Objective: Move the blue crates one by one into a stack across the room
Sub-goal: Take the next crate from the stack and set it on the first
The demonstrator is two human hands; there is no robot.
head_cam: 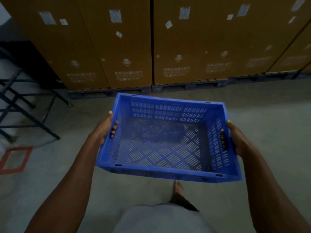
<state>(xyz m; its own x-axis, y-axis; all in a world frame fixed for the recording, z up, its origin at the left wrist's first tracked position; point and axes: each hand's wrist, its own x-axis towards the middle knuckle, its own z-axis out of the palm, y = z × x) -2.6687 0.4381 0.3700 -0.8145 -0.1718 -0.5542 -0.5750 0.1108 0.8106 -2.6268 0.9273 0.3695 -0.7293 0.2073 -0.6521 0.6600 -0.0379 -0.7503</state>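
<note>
Both hands curled through side handles, left hand [104, 130], right hand [235, 140]; blue crate [168, 172] between.

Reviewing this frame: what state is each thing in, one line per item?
Blue crate: empty, held in the air, tilted a little.
Left hand: grips the crate's left wall, fingers through the handle slot.
Right hand: grips the right wall the same way.
Cardboard boxes: closed, standing upright on pallets.
Metal rack: standing on the floor at left.
</note>
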